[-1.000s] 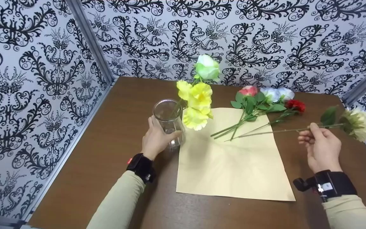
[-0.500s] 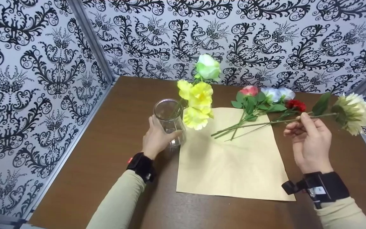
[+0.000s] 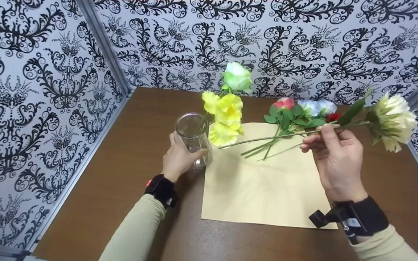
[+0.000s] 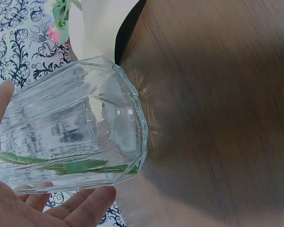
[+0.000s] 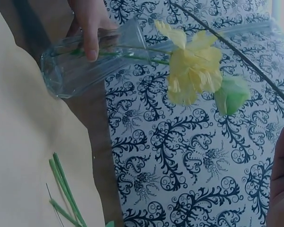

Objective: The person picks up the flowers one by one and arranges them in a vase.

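My left hand point(image 3: 181, 157) grips a clear glass vase point(image 3: 192, 127) standing at the left edge of the paper. The faceted vase point(image 4: 71, 127) shows green stems inside it in the left wrist view. A yellow flower point(image 3: 227, 114) and a pale green rose point(image 3: 237, 77) lean out of it to the right. My right hand point(image 3: 339, 159) pinches the stem of a cream flower point(image 3: 394, 121), thumb against fingers. That flower's head points right, and its bare stem end reaches left near the yellow petals. In the right wrist view the dark stem point(image 5: 246, 59) crosses the upper right.
A sheet of cream paper point(image 3: 263, 195) lies on the brown table point(image 3: 122, 152). On its far right part lie a pink rose point(image 3: 284, 103), pale blue flowers point(image 3: 316, 107) and a red flower point(image 3: 334, 117), stems toward me. Patterned walls point(image 3: 194, 47) stand behind and left.
My right hand has moved left and a little up, carrying the cream flower off the other stems; its stem end is now nearer the vase. My left hand and the vase stay put.
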Demonstrator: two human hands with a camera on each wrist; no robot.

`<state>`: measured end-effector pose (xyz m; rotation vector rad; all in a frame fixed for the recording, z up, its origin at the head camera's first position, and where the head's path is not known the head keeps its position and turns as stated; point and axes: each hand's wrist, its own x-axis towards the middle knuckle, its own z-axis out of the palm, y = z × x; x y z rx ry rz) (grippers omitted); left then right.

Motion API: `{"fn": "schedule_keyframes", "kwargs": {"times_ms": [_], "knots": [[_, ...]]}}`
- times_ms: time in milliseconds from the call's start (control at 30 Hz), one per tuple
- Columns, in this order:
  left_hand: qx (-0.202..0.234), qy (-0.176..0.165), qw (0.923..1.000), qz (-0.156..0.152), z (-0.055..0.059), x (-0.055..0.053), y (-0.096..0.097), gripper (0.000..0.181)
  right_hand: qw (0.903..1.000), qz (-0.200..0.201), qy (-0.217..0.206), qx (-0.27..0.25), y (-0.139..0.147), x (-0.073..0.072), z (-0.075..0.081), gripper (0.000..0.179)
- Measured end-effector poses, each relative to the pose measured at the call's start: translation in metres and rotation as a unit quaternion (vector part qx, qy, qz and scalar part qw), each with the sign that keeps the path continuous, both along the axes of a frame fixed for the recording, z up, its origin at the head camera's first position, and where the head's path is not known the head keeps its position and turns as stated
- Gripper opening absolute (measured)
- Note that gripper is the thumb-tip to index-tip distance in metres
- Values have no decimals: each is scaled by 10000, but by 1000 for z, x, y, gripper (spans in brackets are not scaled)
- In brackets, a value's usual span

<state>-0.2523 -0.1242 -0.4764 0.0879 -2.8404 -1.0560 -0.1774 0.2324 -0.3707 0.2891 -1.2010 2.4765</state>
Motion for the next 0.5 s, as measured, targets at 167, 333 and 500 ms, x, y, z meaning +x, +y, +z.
{"fn": "schedule_keyframes", "kwargs": {"times_ms": [167,333,500], "knots": [[8,17,10000,4,-1,0,0,112,9988,418,255,13,-5,1,-1,11],[-2,-24,10000,34,-1,-1,0,112,9961,668,415,411,-12,0,-2,12],[-6,-48,10000,33,0,0,1,113,9940,590,283,879,-22,-3,0,12]]}}
